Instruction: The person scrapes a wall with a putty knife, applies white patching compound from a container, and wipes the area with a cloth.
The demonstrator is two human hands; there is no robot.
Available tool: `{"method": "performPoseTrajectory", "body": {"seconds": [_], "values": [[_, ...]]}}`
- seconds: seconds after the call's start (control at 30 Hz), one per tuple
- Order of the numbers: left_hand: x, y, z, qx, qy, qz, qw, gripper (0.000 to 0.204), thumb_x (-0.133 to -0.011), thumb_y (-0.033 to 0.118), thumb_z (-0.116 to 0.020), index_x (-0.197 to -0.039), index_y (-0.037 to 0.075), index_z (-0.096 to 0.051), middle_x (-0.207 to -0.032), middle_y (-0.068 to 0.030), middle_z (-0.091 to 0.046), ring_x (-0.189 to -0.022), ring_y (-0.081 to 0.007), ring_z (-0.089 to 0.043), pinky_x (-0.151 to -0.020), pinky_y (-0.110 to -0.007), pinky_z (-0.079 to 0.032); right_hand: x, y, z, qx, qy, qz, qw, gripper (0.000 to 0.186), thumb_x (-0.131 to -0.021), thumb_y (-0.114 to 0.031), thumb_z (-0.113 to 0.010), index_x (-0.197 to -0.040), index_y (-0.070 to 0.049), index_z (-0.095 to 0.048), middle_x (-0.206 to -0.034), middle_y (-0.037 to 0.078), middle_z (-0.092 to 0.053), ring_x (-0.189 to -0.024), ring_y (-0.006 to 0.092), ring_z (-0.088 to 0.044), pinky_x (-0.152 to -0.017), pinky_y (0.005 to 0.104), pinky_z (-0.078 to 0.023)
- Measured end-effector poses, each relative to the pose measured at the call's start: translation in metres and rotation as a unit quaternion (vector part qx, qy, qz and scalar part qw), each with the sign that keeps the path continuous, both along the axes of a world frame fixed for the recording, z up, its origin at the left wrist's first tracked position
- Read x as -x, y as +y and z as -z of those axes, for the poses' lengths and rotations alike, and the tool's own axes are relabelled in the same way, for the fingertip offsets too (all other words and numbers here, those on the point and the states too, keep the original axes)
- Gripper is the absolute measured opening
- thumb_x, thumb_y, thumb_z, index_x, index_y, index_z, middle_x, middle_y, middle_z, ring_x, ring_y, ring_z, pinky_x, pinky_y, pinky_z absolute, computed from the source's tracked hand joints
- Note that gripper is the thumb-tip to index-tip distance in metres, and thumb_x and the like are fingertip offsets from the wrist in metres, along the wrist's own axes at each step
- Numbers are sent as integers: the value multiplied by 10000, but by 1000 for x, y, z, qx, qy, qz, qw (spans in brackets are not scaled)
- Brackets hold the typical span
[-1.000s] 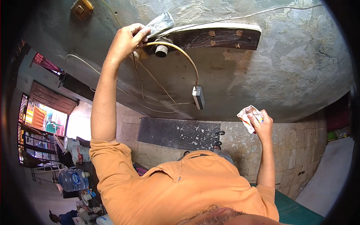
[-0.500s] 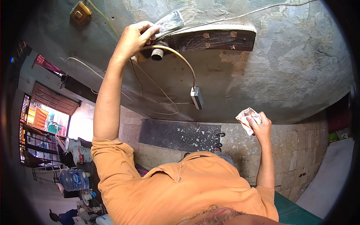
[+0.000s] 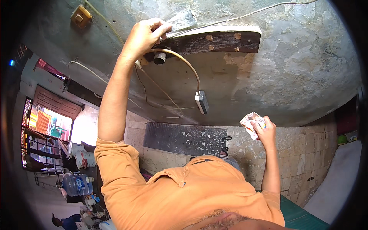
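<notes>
the left hand (image 3: 142, 36) is raised to the ceiling, its grip pinched on a paintbrush (image 3: 179, 22) whose handle is hidden in the fingers, bristles against the dark wooden board (image 3: 214, 40). the right hand (image 3: 264, 132), lower down, grips a crumpled packet (image 3: 251, 123), partly covered.

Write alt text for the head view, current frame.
A person in an orange shirt reaches overhead, the left hand holding a flat blade tool against a dark wooden board fixed to a rough grey ceiling. The right hand, lower down, grips a crumpled packet. A cable loops from the board to a small grey box.
</notes>
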State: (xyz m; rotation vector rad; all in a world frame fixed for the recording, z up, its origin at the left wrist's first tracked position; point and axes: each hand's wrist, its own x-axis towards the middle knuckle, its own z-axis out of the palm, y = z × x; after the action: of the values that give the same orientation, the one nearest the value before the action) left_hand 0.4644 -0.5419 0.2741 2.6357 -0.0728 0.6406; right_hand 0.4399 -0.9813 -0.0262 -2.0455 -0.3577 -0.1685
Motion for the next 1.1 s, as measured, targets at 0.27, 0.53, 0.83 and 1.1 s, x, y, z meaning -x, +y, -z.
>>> {"method": "performPoseTrajectory", "body": {"seconds": [0.27, 0.53, 0.83, 1.1], "values": [[-11, -28, -6, -34, -17, -4, 999, 314, -969, 350, -684, -1016, 46, -748, -717, -18, -684, -614, -68, -575, -618, -246, -486, -1, 11, -6, -7, -19, -17, 1000, 388, -811, -226, -843, -756, -6, -527, -697, 179, -665, -588, 270, -645, -568, 381, -493], [3, -16, -39, 25, -1, 53, 998, 304, -971, 354, -673, -959, 58, -739, -735, 7, -678, -608, -51, -574, -551, -223, -441, 1, 10, 2, 3, -3, -11, 1000, 357, -813, -203, -836, -761, 0, -547, -711, 159, -685, -610, 199, -642, -584, 360, -506], [14, 18, -32, -52, 45, -1, 998, 265, -976, 303, -682, -993, 47, -747, -737, -2, -682, -619, -63, -550, -575, -243, -447, 0, 22, 1, 7, -5, -22, 1000, 391, -809, -240, -844, -758, -3, -538, -701, 180, -672, -597, 266, -657, -572, 381, -500], [-7, -12, -25, -146, -19, -26, 989, 303, -970, 345, -672, -1041, 63, -758, -749, -52, -707, -608, -102, -578, -615, -276, -488, 3, 23, 2, -7, 6, -24, 1000, 391, -811, -246, -843, -758, -4, -540, -700, 177, -671, -596, 274, -656, -571, 381, -499]]}}
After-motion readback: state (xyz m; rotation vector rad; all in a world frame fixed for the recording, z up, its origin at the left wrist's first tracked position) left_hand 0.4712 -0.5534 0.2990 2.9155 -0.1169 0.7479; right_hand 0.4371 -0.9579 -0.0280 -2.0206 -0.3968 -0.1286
